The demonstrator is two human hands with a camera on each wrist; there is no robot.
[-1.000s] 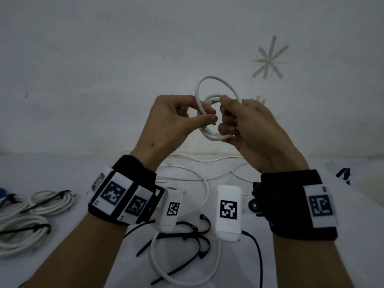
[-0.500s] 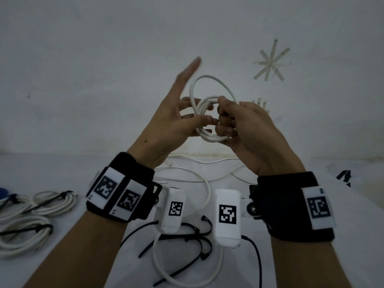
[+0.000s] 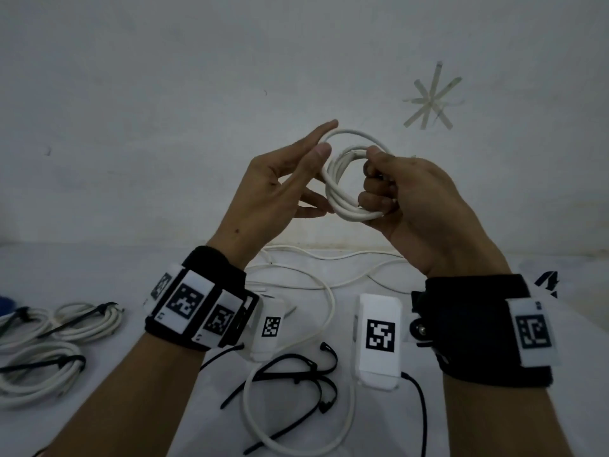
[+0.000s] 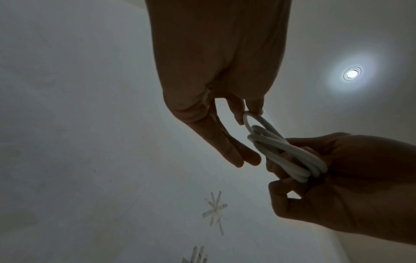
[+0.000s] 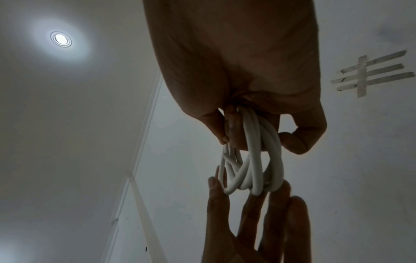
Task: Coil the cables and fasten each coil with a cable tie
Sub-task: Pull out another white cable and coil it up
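Three tied coils [image 3: 49, 341] lie on the tabletop [image 3: 461, 423], the right hand [image 3: 415, 199] clamps an untied white coil [image 3: 342, 189], the left hand [image 3: 280, 189] spread beside it, loose cable [image 3: 296, 420] and black ties [image 3: 296, 374] remaining

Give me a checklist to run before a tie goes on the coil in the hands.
1. Right hand grips the coil: ok.
2. Loops gathered evenly: not ok, one loop stands above the bundle.
3. Left hand free to fetch a tie: ok, fingers straight, only touching the coil.
4. Loose ties within reach on the table: ok.
5. Cable end tucked in: cannot tell.
6. Tied coils set aside on the left: ok.
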